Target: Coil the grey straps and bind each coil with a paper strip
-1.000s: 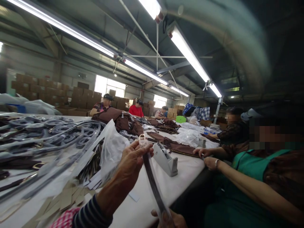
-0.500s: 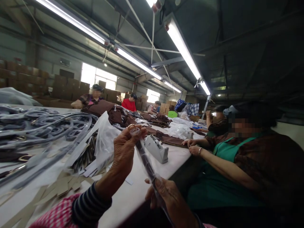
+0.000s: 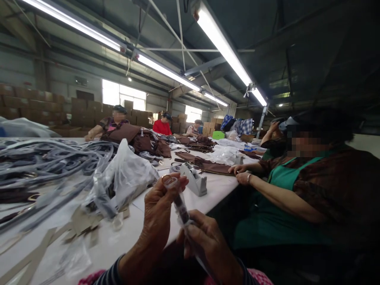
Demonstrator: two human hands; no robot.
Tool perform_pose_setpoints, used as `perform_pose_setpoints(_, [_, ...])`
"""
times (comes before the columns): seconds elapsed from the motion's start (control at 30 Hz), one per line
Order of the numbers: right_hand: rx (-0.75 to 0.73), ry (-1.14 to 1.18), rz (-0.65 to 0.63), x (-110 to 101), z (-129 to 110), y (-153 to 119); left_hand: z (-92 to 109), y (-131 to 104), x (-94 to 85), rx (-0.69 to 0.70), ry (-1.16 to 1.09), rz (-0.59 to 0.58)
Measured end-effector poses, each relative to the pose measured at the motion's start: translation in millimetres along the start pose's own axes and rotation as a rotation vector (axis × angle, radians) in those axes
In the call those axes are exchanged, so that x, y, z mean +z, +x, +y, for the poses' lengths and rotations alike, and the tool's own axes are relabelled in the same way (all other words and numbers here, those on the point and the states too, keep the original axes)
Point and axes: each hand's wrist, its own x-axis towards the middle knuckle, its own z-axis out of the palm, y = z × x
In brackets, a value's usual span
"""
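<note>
A dark strap in clear plastic wrap runs slantwise between my two hands, over the table's front edge. My left hand pinches its upper end, just under a gold-coloured ring that sticks out above the fingers. Lower down, my right hand is closed around the same strap, thumb on top. The strap's lower part runs down below the right hand, partly hidden by it. Right behind my left fingertips stands a grey tape dispenser on the white table.
Wrapped straps lie heaped at the left, beside a white plastic bag and cardboard strips. Brown bags are piled farther back. At my right a co-worker in a green apron handles a flat brown piece. Others sit beyond.
My right hand has moved up the strap, closer to my left hand. Both hands sit slightly lower in view, and the camera has shifted. The left hand keeps its pinch below the ring.
</note>
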Motion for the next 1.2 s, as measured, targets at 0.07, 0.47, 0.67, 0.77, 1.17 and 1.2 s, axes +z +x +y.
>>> perform_pose_setpoints(0.07, [0.043, 0.025, -0.011, -8, -1, -6, -5, -8, -4.6, -0.082, -0.019, 0.042])
perform_pose_setpoints(0.47, [0.199, -0.401, -0.048, -106, -18, -9, 4, 9, -44.6, -0.516, 0.404, -0.339])
perform_pose_setpoints(0.67, [0.212, -0.535, -0.222, -108, -36, 22, -6, 23, -36.6, -0.706, 0.570, -0.819])
perform_pose_setpoints(0.77, [0.234, -0.525, -0.335, -105, -36, 39, -14, 21, -39.4, -0.714, 0.566, -0.811])
perform_pose_setpoints(1.17, [0.280, -0.479, -0.402, -98, -31, 80, -16, 15, -76.7, -0.725, 0.478, -0.838])
perform_pose_setpoints(1.2, [0.289, -0.480, -0.423, -100, -33, 84, -14, 16, -77.8, -0.732, 0.463, -0.876])
